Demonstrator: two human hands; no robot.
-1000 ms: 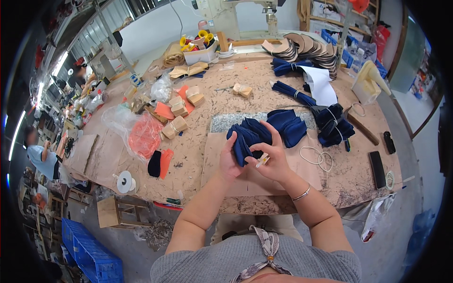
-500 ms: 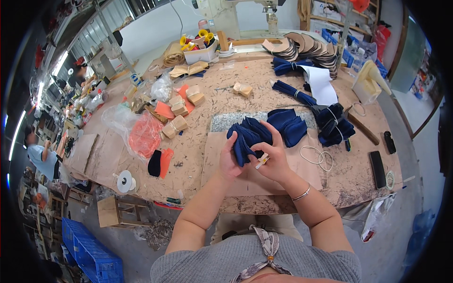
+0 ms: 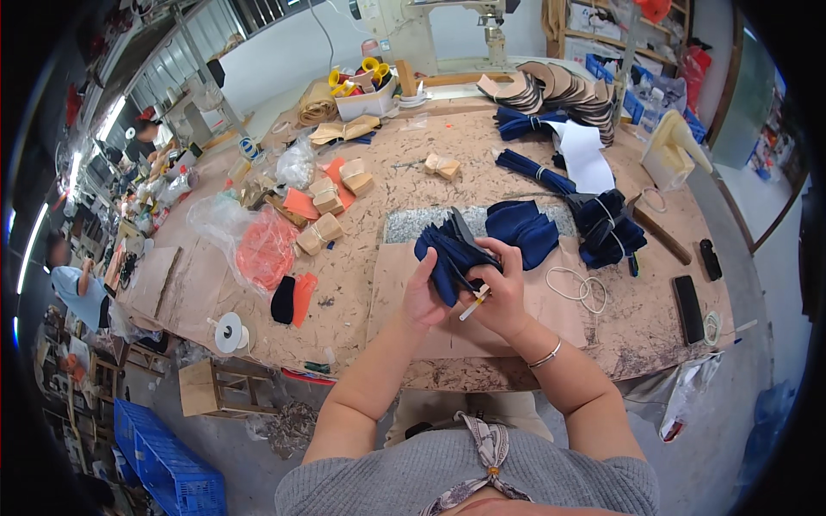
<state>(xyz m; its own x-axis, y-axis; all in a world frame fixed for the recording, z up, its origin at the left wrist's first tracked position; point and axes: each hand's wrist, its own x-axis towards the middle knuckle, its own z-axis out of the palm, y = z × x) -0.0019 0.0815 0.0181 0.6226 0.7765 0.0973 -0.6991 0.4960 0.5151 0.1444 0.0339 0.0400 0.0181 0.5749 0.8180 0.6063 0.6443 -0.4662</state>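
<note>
A fanned stack of dark blue cut fabric pieces [image 3: 447, 254] is held up over the near middle of the table. My left hand [image 3: 422, 297] grips it from the left, thumb upright along its edge. My right hand [image 3: 506, 288] has its fingers curled at the stack's right side. A thin white-and-yellow pen-like stick [image 3: 473, 307] pokes out from under those right fingers. One piece at the top shows a greyer face. Just beyond the right hand lies another pile of blue pieces [image 3: 522, 230], with a tied blue bundle [image 3: 607, 225] farther right.
Beneath the hands are a brown sheet [image 3: 391, 292] and a speckled slab [image 3: 409, 225]. Loose cord rings [image 3: 591, 294], a hammer [image 3: 662, 232] and a black flat case [image 3: 687, 310] lie rightward. A plastic bag of orange pieces [image 3: 262, 249] and a thread spool [image 3: 231, 332] are left.
The stack's pieces have spread, and a greyer piece now stands up at the top. My right fingers have shifted on the stack, and the stick points lower left, showing more of its length.
</note>
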